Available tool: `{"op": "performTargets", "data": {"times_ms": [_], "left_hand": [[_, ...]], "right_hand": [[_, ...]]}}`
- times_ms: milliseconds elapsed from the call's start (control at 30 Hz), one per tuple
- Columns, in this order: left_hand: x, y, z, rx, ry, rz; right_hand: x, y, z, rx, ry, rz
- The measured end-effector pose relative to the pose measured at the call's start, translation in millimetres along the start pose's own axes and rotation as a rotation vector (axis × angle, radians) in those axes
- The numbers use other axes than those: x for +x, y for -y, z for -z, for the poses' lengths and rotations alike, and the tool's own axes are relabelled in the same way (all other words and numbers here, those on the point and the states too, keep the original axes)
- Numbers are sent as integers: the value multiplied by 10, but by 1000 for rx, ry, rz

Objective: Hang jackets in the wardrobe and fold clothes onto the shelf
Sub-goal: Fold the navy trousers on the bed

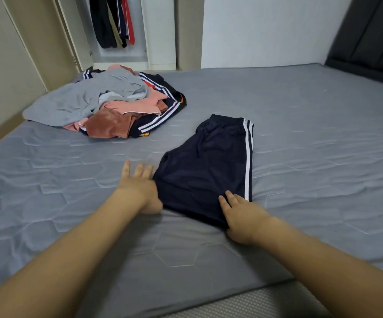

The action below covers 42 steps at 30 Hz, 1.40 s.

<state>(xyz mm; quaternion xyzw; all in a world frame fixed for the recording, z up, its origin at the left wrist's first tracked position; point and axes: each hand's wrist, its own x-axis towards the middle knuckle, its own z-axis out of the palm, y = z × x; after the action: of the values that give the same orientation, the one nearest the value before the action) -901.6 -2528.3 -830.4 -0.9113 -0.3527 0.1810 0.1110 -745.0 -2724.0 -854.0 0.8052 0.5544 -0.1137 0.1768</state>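
The step in hand looks like folding: one pair of navy shorts (208, 166) lies flat on the bed (312, 134), near its front edge, white stripes along the right side, waistband away from the person.

The left hand (140, 187) rests at the left hem corner of the shorts, fingers spread and fairly straight over the mattress; the thumb side sits at the cloth edge, and whether it pinches the fabric cannot be told. The right hand (241, 216) lies on the near hem, fingers laid flat on the cloth, pressing rather than gripping as far as can be seen.

The shorts seem already halved lengthwise, since only one stripe side shows. By that reading, the next move calls for taking hold of the hem with both hands and bringing it up to the waistband, keeping the edges square, then carrying the fold to the shelf.

Counted: one pair of shorts laid out; one pile (107, 104) of unfolded clothes at the far left of the bed, with grey, pink, rust and navy striped pieces, their number not clear; one open wardrobe (158, 31) behind it, with several dark garments (112, 21) hanging, too bunched to count; two hands.
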Motion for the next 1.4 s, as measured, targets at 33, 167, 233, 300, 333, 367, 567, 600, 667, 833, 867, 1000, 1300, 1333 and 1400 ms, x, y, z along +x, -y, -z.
{"op": "performTargets", "data": {"times_ms": [33, 167, 233, 300, 333, 367, 567, 600, 667, 833, 867, 1000, 1300, 1333, 1400], "left_hand": [[7, -10, 41, -69, -85, -9], [283, -277, 207, -323, -496, -182], [499, -470, 237, -390, -426, -319], [734, -529, 121, -397, -224, -269], [837, -477, 31, -411, -114, -154], [909, -393, -55, -430, -23, -13], [761, 64, -42, -403, -83, 31], [664, 129, -25, -485, -57, -118], [432, 234, 8, -691, 181, -327], [247, 261, -142, -303, 210, -315], [238, 252, -143, -284, 85, -315], [200, 333, 98, -737, -93, -337], [124, 358, 411, -1475, 207, -157], [183, 285, 382, -1428, 142, -119], [328, 137, 372, -1366, 23, -36]], "right_hand": [[1, 30, 0, -15, 10, -16], [55, 108, 40, -50, 64, -55], [85, 134, 48, -67, 92, -72], [101, 133, 61, -46, 117, -78], [103, 117, 71, -23, 122, -75], [104, 95, 82, -1, 124, -70], [229, -46, 348, 76, 82, -15], [267, -85, 406, 110, 70, -12], [319, -192, 503, 207, 91, -41], [321, -383, 580, 349, 175, -107], [321, -373, 598, 325, 183, -109], [284, -213, 817, 153, 345, -99], [52, -682, 1194, 800, 642, -138], [74, -743, 1186, 831, 573, -152], [139, -881, 1198, 893, 441, -158]]}}
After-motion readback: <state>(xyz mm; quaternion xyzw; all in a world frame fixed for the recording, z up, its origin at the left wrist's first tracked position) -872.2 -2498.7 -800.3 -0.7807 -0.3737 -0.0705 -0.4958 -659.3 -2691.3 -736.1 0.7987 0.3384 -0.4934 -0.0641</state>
